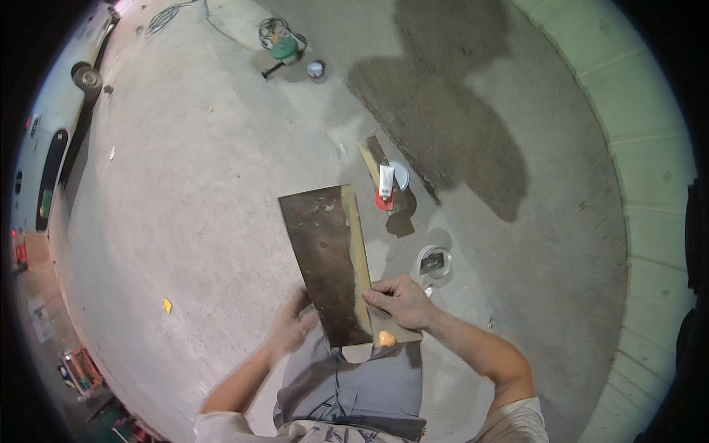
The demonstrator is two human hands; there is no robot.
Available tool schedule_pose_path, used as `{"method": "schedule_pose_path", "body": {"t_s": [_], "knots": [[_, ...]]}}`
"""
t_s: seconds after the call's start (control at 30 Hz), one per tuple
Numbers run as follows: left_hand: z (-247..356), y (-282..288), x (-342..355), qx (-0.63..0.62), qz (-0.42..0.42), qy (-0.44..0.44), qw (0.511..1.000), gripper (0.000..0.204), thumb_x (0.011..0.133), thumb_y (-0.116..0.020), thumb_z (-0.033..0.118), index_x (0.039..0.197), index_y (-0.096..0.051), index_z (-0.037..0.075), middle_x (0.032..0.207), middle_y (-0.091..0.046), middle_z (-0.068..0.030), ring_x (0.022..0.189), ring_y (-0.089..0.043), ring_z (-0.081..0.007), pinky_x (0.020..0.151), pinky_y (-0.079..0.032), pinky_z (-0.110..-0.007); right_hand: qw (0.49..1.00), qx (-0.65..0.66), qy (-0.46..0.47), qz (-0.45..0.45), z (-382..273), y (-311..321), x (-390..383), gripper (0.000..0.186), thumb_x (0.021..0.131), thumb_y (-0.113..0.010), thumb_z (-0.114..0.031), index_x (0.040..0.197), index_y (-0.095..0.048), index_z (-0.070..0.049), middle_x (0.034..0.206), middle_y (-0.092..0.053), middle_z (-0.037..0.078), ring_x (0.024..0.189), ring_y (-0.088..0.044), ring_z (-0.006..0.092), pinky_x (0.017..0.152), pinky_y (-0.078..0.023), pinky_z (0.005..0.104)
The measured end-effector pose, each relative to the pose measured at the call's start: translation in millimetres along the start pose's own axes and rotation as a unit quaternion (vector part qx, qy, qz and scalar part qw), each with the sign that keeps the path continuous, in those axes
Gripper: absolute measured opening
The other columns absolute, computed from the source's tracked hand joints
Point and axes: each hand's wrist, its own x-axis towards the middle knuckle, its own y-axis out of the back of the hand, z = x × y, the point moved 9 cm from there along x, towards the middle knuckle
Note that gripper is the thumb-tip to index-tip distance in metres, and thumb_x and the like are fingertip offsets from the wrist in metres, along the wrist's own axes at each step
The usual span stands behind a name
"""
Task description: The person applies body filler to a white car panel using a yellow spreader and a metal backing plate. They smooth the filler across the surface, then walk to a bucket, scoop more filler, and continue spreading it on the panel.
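A dark brown flat panel (319, 255) with a yellowish strip (357, 258) down its right side stands tilted over my lap. My right hand (402, 301) grips the strip's edge, thumb on the front and fingers curled out of sight. Beside the panel's lower left edge is my left hand (294, 325), slightly blurred, its thumb and fingers apart; some fingertips are hidden, and contact is unclear. Below my right hand, an orange-peach lump (386, 338) sits on a beige flat piece (402, 329), partly covered by the panel.
Ahead to the right on the concrete floor lie a white tube with a red cap (386, 181), a round lid (401, 175) and strips. A round tin (436, 262) stands nearer. Farther off are a green tool (283, 49) and small can (316, 69). A vehicle (59, 125) is left.
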Motion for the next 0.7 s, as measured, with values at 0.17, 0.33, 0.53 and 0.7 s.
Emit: {"method": "schedule_pose_path", "body": {"t_s": [0.17,0.33,0.53,0.7], "knots": [[52.7,49.5,-87.6,-0.058,0.097,-0.056,0.992,0.053,0.099,-0.068,0.005,0.146,-0.046,-0.002,0.127,-0.068,-0.0094,0.116,-0.063,-0.0166,0.101,-0.049,-0.031,0.994,0.002,-0.036,0.101,-107.7,-43.6,-17.7,0.039,0.11,-0.055,-0.03,0.107,-0.074,0.003,0.084,-0.068,-0.001,0.079,-0.056,0.0055,0.073,-0.047,0.0261],[157.3,151.2,-136.8,-0.062,0.159,-0.186,0.968,0.064,0.099,-0.07,0.005,0.154,-0.039,-0.003,0.134,-0.065,-0.0128,0.12,-0.063,-0.016,0.103,-0.05,-0.031,0.958,0.274,0.034,0.084,-224.8,-62.7,-10.3,0.031,0.105,-0.06,-0.013,0.133,-0.062,0.003,0.113,-0.07,0.005,0.098,-0.068,0.0127,0.089,-0.056,0.0301],[206.2,226.7,-162.8,-0.102,0.105,-0.195,0.97,0.071,0.1,-0.067,0.003,0.161,-0.03,-0.002,0.148,-0.056,-0.0131,0.127,-0.059,-0.0148,0.106,-0.047,-0.029,0.916,0.302,0.264,0.008,-356.3,-113.7,64.2,0.031,0.099,-0.07,-0.005,0.129,-0.063,0.0,0.119,-0.069,0.007,0.105,-0.068,0.0175,0.094,-0.058,0.0362],[223.7,242.4,-157.5,-0.013,0.145,-0.272,0.951,0.069,0.104,-0.062,0.003,0.163,-0.027,-0.003,0.151,-0.054,-0.0137,0.132,-0.056,-0.0166,0.109,-0.046,-0.03,0.927,0.135,0.341,0.079,-397.4,-122.9,121.5,0.033,0.093,-0.075,-0.002,0.124,-0.069,0.001,0.108,-0.075,0.006,0.097,-0.07,0.0157,0.09,-0.057,0.032]]}}
